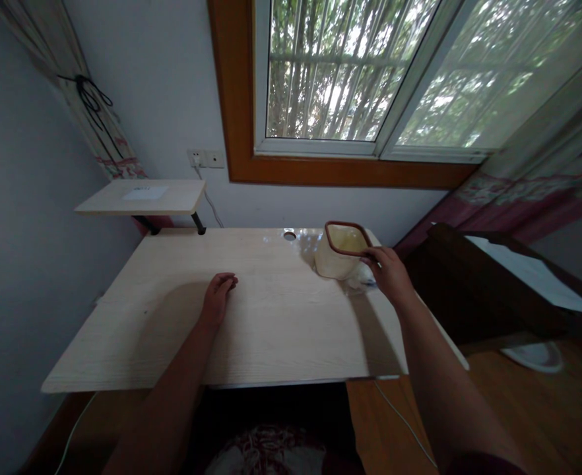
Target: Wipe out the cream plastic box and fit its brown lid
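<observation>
At the right rear of the pale wooden desk [281,330] stands a cream bin [338,260] with rounded corners and a brown rim; its open top faces up. My right hand [383,267] is closed on the near right corner of that rim, fingertips partly hidden. Below it, a crumpled whitish, see-through piece [360,278] lies against the bin's side; I cannot make out what it is. My left hand [218,295] rests over the middle-left of the desk, its fingers curled together with nothing visible in them, apart from the bin.
A small raised shelf [97,198] with a paper label [146,192] stands at the desk's left rear. Behind it is a wall socket [206,158] with a plugged cable. A cable hole [290,235] sits near the back edge. Dark furniture [499,290] flanks the right side.
</observation>
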`<action>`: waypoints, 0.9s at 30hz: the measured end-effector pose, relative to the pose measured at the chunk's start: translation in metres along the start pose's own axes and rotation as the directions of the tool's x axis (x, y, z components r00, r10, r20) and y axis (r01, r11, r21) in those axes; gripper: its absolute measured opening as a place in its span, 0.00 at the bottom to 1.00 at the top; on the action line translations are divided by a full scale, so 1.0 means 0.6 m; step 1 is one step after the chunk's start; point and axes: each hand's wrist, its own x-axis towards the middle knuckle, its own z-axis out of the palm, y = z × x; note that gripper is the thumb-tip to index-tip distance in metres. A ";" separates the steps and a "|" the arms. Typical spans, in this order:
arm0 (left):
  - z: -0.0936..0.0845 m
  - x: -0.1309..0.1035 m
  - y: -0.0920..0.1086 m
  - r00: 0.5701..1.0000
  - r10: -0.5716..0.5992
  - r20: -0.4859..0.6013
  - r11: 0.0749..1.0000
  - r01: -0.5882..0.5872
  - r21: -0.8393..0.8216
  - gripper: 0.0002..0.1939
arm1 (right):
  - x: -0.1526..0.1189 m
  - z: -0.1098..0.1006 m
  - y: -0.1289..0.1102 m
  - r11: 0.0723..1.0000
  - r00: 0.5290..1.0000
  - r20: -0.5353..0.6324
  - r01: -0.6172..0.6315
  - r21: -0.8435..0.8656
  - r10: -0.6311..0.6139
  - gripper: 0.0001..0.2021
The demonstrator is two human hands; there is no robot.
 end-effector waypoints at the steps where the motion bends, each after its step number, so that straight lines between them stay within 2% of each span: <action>1: 0.000 0.000 -0.001 1.000 0.002 0.001 1.000 -0.002 -0.003 0.10 | -0.001 0.000 0.000 1.000 1.000 -0.004 0.009 -0.005 -0.009 0.13; 8: 0.000 0.000 -0.001 1.000 0.006 -0.015 1.000 -0.006 0.001 0.10 | -0.006 -0.002 -0.004 0.998 0.998 -0.030 0.048 -0.027 -0.049 0.14; 18: -0.002 0.003 -0.001 1.000 -0.005 -0.012 1.000 0.005 -0.020 0.11 | -0.022 0.000 -0.039 0.995 0.994 -0.101 0.031 -0.093 -0.040 0.18; 23: -0.004 0.003 -0.004 1.000 0.002 0.001 0.999 -0.002 -0.043 0.10 | -0.027 -0.002 -0.061 0.998 0.989 -0.150 -0.001 -0.070 -0.010 0.19; 27: -0.004 0.004 -0.004 1.000 0.005 0.014 0.999 -0.004 -0.052 0.10 | -0.039 0.001 -0.085 0.997 0.971 -0.232 -0.072 -0.026 0.064 0.19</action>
